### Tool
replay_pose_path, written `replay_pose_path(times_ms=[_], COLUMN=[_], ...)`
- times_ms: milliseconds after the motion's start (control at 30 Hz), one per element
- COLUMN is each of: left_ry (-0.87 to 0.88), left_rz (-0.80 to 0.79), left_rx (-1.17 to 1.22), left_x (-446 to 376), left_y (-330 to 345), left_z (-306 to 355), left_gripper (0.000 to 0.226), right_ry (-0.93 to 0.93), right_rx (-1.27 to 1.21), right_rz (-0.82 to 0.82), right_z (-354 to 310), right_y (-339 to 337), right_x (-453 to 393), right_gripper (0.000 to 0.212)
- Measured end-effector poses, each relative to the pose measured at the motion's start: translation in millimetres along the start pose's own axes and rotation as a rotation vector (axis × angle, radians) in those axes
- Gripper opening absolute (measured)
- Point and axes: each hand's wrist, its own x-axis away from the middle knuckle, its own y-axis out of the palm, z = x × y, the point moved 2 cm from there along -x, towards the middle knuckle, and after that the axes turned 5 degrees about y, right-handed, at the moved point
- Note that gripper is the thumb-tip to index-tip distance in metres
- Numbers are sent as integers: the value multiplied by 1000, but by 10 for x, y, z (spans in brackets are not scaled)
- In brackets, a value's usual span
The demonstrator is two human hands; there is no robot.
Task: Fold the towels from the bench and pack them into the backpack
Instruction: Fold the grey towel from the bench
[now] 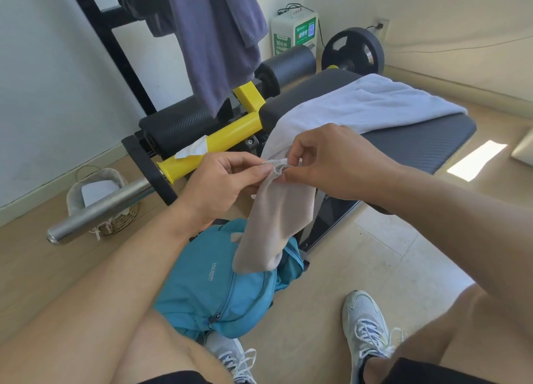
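Both hands, left hand (219, 178) and right hand (326, 164), pinch a beige towel (277, 222) mid-frame above the backpack (219, 285); a white towel (366, 103) waits unfolded on the counter (427, 144).

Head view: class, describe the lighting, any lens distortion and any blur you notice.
Head view: daylight, with a bright sun patch on the floor; wide-angle lens bows the wall edges and stretches the forearms; beige towel between both hands is slightly soft, the teal backpack sharper.

Single head-worn wide-angle view, looking forward and steeply down from above the weight bench (403, 141). Close range: bench pad fills upper middle, floor and wearer's knees below it. Frame edges bend outward.
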Motion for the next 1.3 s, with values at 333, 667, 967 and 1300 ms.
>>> replay_pose_path(times_ms=[333,667,967,1300], left_ry=[89,20,-15,39], left_rz=[10,114,126,45], left_rx=[-81,-208,-126,-298], left_x=[-19,-74,-67,-77], left_y=[19,-238,-287,-221], left_z=[14,-121,-158,-92], left_gripper=[19,5,30,23], right_ry=[-57,-56,-35,82], right_rx=[58,377,282,201], right_rz=[-56,-166,-142,-60], right_z=[14,179,208,189], right_y=[-10,-88,-131,-165], right_x=[-5,-18,-66,-31], right_gripper=[33,24,17,12])
